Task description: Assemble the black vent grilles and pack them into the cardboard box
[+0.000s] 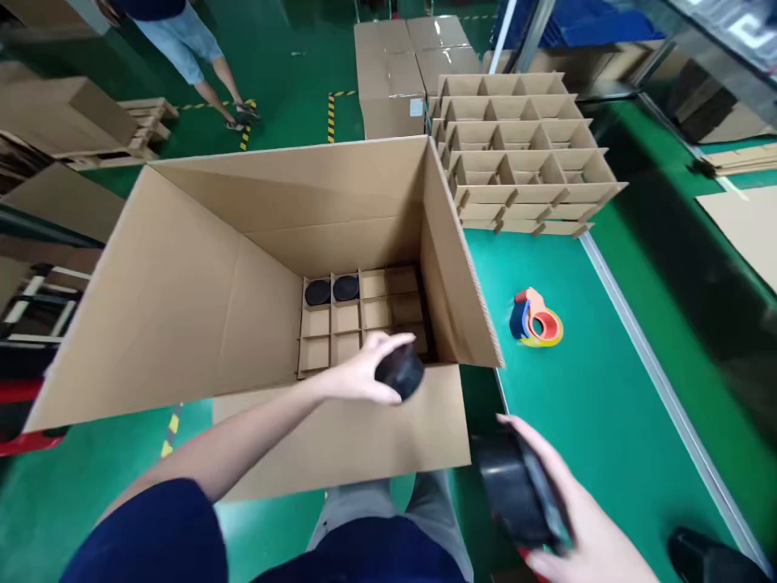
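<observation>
My left hand (pixel 371 371) grips a round black object (pixel 401 371) above the near side of an open cardboard box (pixel 328 178). Lower right, my right hand (pixel 576 502) is wrapped around a larger black cylindrical object (pixel 519 486), slightly blurred; its exact kind does not show. Inside the box, a cardboard divider (pixel 331 332) forms a grid of cells. Two dark round pieces sit in its far left cells, one at the corner (pixel 317 292) and another beside it (pixel 346 287). My left forearm passes over the box's near flap (pixel 364 445).
Stacked cardboard dividers (pixel 528 170) stand right of the box on a green surface. A tape dispenser (pixel 537 318) lies nearer. Another black object (pixel 716 555) is at the lower right edge. Closed cartons (pixel 388 77) stand behind, and a person (pixel 188 48) is at the far left.
</observation>
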